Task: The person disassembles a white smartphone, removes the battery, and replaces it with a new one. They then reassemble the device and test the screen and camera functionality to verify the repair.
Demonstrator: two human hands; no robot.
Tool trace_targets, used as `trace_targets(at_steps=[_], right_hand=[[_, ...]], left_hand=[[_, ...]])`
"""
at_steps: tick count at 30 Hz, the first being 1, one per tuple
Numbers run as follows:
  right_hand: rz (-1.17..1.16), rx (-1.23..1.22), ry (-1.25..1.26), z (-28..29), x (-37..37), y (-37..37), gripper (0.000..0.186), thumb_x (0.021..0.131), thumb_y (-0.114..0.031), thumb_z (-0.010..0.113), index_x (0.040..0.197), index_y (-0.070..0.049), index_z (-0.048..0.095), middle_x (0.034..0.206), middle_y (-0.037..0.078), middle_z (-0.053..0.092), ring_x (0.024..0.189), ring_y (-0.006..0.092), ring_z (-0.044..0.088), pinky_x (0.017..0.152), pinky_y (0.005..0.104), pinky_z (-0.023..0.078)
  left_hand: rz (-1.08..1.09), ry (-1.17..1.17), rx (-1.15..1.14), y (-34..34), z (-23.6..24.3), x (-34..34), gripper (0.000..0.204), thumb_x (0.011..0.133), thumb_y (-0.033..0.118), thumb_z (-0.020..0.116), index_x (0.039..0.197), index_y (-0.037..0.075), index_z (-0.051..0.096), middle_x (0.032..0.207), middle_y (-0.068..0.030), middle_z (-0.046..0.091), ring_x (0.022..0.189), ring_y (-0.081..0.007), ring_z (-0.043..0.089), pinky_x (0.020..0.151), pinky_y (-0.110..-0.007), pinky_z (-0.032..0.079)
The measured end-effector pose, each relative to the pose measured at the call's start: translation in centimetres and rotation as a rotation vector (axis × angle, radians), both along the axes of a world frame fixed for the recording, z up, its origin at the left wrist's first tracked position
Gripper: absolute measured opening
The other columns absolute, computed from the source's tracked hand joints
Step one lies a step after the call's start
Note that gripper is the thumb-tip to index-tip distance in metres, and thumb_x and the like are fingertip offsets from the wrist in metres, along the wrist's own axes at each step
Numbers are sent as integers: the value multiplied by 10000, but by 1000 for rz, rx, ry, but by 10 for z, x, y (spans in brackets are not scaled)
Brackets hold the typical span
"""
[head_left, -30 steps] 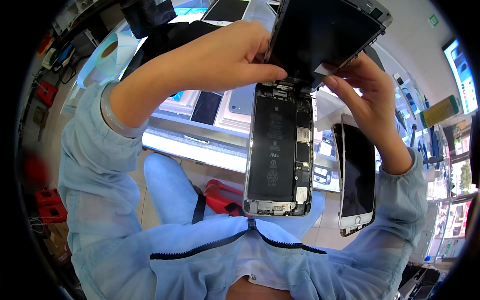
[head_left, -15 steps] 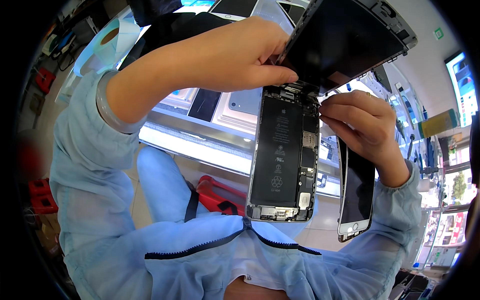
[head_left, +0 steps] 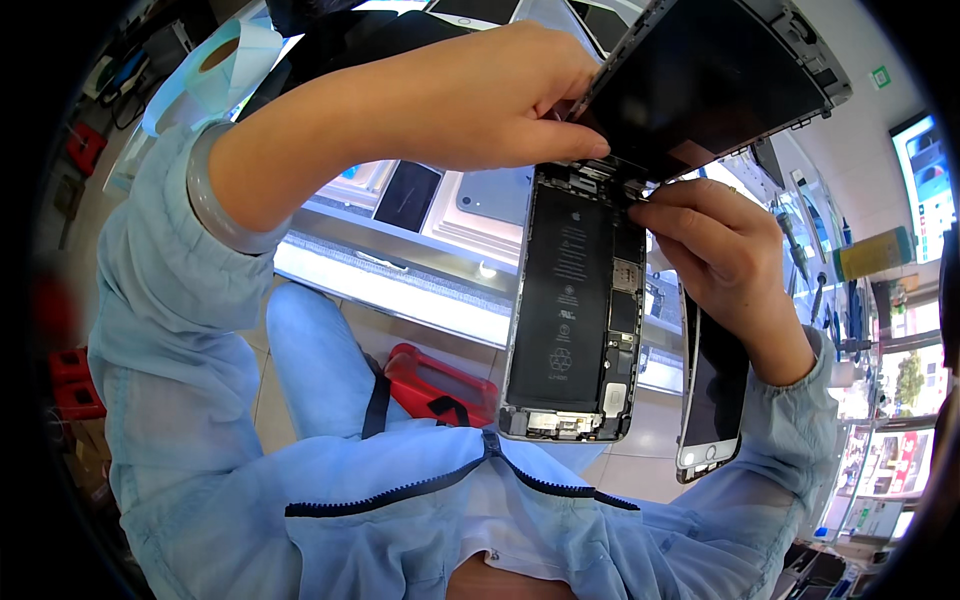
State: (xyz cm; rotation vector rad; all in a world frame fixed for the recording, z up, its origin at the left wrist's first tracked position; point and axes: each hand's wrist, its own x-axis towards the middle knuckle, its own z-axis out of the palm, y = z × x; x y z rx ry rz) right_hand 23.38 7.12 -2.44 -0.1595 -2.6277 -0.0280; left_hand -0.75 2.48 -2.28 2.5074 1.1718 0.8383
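Note:
An opened phone body (head_left: 565, 310) hangs upright, showing its black battery and metal parts, with its black screen assembly (head_left: 720, 85) folded up at the top edge. My left hand (head_left: 525, 100) grips that screen by its left edge, thumb near the joint between screen and body. My right hand (head_left: 725, 250) is closed at the body's upper right, fingertips pinched by the small connectors; what lies between them is hidden. Just below that hand, a second phone (head_left: 708, 390) with a white lower front and a parted frame sits tilted beside the first.
A lit glass display counter (head_left: 390, 280) holding phones lies ahead, with a label roll (head_left: 195, 95) on its left. Tools (head_left: 830, 280), a yellow cylinder (head_left: 870, 250) and a wall screen (head_left: 915, 165) stand right. A red plastic object (head_left: 435, 385) is below the counter.
My right hand has left the screen's lower right corner and moved down to the body's upper right. The screen, held in my left hand, has shifted right and tilted further, the body moving with it.

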Motion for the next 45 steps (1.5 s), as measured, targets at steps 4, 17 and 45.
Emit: trace_targets(at_steps=[4, 17, 45], right_hand=[[-23, -24, -46, -1, 2, -1, 275, 625, 72, 663, 878, -36, 675, 849, 97, 604, 688, 208, 600, 565, 282, 482], [-81, -160, -59, -1, 2, -1, 277, 634, 72, 650, 880, -50, 686, 753, 56, 503, 573, 166, 524, 501, 269, 423], [-75, -289, -68, -1, 2, 7, 288, 664, 80, 627, 888, -83, 704, 763, 58, 522, 615, 167, 547, 545, 261, 436]], left_hand=[[3, 9, 9, 0, 1, 0, 218, 854, 158, 610, 844, -57, 641, 654, -102, 609, 565, -139, 538, 540, -248, 439], [43, -60, -101, -7, 5, 1, 208, 837, 146, 623, 810, -59, 648, 595, -100, 577, 520, -134, 485, 495, -251, 391], [-7, -77, -43, -5, 0, 0, 183, 832, 123, 616, 855, -54, 656, 670, -123, 631, 567, -170, 568, 545, -259, 451]])
